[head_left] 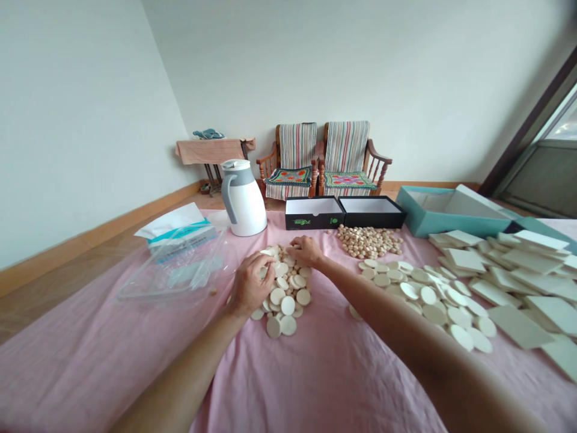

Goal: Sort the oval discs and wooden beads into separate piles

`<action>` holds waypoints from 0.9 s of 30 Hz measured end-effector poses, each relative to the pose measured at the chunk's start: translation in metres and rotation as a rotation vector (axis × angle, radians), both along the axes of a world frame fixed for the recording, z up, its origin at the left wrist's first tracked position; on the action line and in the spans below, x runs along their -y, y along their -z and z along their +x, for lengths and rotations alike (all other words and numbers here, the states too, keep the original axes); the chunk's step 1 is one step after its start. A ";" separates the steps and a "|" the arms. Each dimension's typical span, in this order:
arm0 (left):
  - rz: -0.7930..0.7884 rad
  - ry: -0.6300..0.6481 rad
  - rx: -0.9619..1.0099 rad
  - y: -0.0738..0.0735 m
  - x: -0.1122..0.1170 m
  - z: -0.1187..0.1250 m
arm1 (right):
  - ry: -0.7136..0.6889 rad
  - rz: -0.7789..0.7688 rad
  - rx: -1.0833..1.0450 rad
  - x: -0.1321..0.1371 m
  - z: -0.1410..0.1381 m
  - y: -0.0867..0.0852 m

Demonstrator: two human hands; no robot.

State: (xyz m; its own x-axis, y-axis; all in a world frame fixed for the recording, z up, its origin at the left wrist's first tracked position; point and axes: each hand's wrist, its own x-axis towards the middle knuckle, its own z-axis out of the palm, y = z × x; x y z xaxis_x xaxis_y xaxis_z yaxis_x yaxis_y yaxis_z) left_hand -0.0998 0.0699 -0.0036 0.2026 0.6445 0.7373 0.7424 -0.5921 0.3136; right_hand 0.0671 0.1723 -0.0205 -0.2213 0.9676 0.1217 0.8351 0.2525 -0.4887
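A mixed pile of pale round wooden discs [287, 305] and small wooden beads lies in front of me on the pink cloth. My left hand [251, 281] is at the pile's left side, thumb and fingers curled around a pale disc. At the far right of the same pile is my right hand [307, 251], its fingers bent down and together by the small beads; whatever they pinch is hidden. To the right, a separate heap of small round beads [367, 242] sits behind a spread of round discs [421, 293], partly covered by my right forearm.
Square pale boards [523, 264] are heaped at far right before a teal box [451, 210]. Two black boxes [314, 221] stand at the back. On the left are a white-grey jug [247, 207], a clear plastic container [157, 291] and a blue-white packet [180, 237].
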 end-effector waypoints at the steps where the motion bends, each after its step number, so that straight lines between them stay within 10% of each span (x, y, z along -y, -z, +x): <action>1: -0.001 0.004 0.001 0.000 0.000 0.000 | 0.007 0.002 -0.005 0.006 0.000 -0.001; 14: 0.026 0.000 -0.011 0.003 -0.002 -0.002 | -0.224 0.154 -0.169 0.081 -0.009 -0.012; 27: 0.028 0.003 -0.019 0.003 0.000 0.000 | -0.136 0.049 0.114 0.073 0.037 -0.011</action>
